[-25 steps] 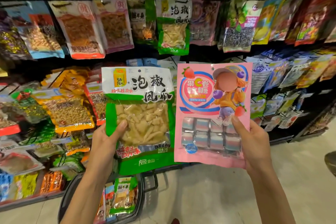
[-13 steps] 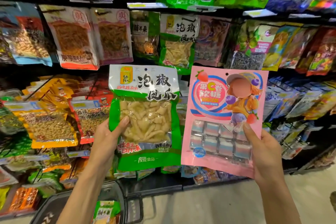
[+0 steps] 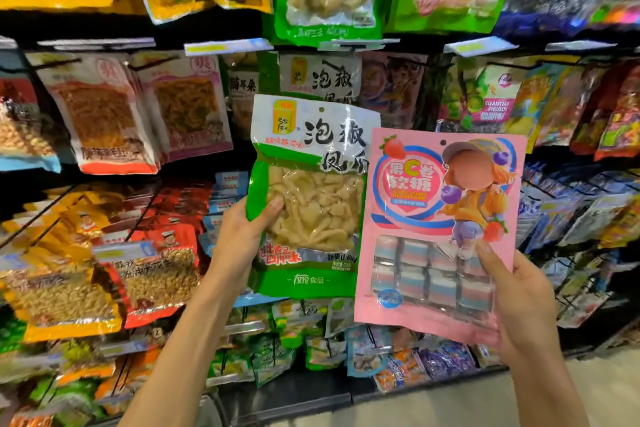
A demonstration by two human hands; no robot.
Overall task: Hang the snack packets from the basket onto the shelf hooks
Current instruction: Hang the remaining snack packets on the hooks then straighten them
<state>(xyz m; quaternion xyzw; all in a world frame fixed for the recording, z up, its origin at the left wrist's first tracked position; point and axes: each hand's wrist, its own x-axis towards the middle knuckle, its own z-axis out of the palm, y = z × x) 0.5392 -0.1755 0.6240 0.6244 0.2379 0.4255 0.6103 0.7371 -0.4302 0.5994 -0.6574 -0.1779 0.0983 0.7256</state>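
1. The left hand (image 3: pixel 239 239) grips the green packet (image 3: pixel 311 198) at the left edge. The thumb lies across the front and the fingers are curled behind.
2. The right hand (image 3: pixel 516 295) grips the pink packet (image 3: pixel 433 236) at the lower right corner. The thumb presses the front and the fingers are hidden behind.
3. The green packet is glossy plastic with a white top band, a yellow logo square and big black brush characters 泡椒凤爪. A clear window shows pale, knobbly pieces. The green bottom band reads 友伦食品, and a small round hang hole sits at the top.
4. The pink packet is a smooth, flat pouch. A heart on it reads 果C卷软糖, beside a cartoon figure in an orange jacket with strawberries and blueberries. A clear lower window shows square blocks striped pink, white and blue. It too has a hang hole at the top.
5. Both packets are held upright, side by side, in front of the middle shelf row. The pink one's left edge just overlaps the green one's right edge.
6. Directly behind the green packet's top hangs a matching packet (image 3: pixel 325 80) reading 泡椒.
7. To the left of that hang a packet marked 猫耳朵 (image 3: pixel 242 87) and two pouches with a red-circled 爽 (image 3: pixel 100 114), all on black wire hooks (image 3: pixel 57 63).
8. Price strips (image 3: pixel 227 47) run along the shelf edge above, their print too blurred to read.
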